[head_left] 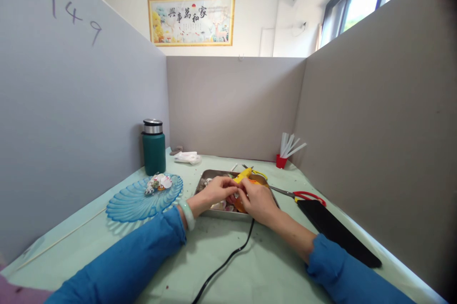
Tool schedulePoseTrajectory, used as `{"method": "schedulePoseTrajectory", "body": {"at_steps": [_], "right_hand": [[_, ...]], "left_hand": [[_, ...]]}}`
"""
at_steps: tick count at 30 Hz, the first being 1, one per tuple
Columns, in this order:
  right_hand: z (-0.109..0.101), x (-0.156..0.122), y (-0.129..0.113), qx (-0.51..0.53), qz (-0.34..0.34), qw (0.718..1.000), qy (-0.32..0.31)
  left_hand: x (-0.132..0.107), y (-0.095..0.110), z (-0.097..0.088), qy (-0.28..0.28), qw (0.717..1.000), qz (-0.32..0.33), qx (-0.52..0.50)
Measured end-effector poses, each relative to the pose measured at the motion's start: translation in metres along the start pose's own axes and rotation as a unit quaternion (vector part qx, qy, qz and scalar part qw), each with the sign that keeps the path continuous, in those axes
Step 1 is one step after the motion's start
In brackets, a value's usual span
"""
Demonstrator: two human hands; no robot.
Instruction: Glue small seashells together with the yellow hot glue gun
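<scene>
Head view: my left hand and right hand, fingers curled, can't tell if gripping, over shells in tray; careless reach could knock yellow glue gun just beyond.

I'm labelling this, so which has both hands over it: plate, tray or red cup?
The metal tray, mid-table: the left hand and right hand are both over it. The blue plate lies left of them, the red cup farther back right.
</scene>
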State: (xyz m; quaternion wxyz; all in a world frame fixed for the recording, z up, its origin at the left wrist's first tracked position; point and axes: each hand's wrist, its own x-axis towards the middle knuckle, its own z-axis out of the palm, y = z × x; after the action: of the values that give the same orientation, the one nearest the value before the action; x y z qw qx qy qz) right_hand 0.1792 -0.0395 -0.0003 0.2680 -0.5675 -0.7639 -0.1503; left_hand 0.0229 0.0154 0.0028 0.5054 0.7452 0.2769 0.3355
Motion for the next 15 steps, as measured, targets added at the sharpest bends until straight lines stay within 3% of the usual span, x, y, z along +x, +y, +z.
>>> {"method": "schedulePoseTrajectory", "body": {"at_steps": [15], "right_hand": [[0.0013,0.0004,0.0000,0.008,0.002,1.000,0.011]], "left_hand": [[0.0037,-0.0046,0.0000,0.022,1.000,-0.004,0.002]]}}
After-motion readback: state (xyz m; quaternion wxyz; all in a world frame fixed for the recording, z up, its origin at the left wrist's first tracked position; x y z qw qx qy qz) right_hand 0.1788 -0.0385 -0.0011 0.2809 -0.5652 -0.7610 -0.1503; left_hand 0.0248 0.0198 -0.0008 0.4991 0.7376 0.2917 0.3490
